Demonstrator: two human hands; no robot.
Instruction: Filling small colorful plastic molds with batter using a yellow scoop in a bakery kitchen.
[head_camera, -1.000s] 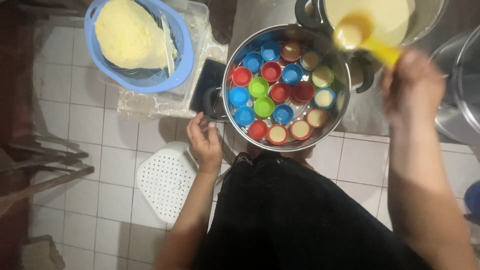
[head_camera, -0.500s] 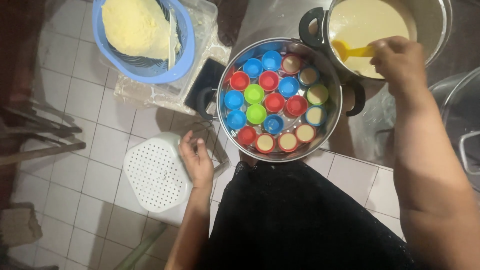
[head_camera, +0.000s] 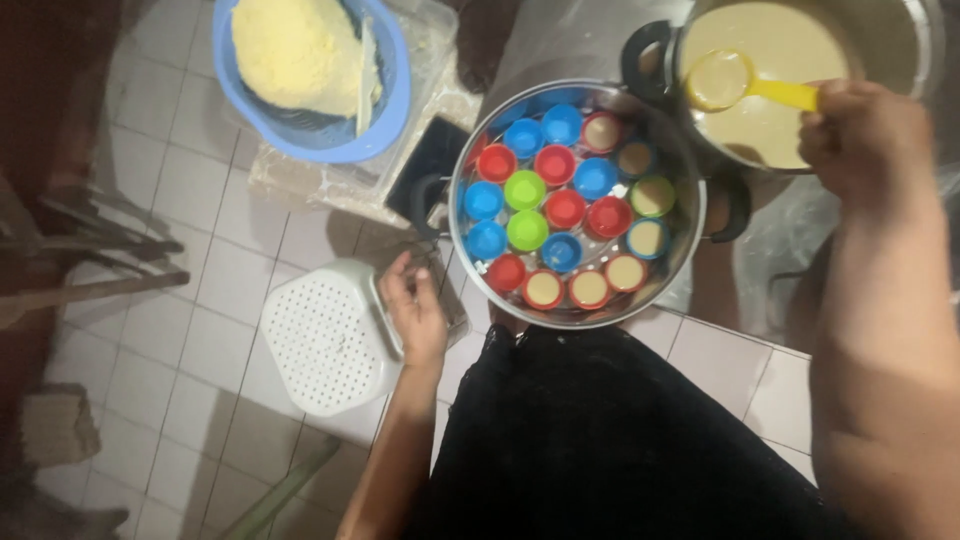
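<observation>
- The right hand (head_camera: 865, 140) grips the yellow ladle (head_camera: 745, 85), full, over the batter pot (head_camera: 900, 40).
- The left hand (head_camera: 415, 310) rests open, holding nothing, beside the steamer pot (head_camera: 685, 225) of coloured cups (head_camera: 565, 210).

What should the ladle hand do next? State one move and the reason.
Probably carry the yellow ladle, held by the right hand and full of batter over the batter pot, across to an empty cup such as the green cup in the steamer pan; most central cups look unfilled.
</observation>
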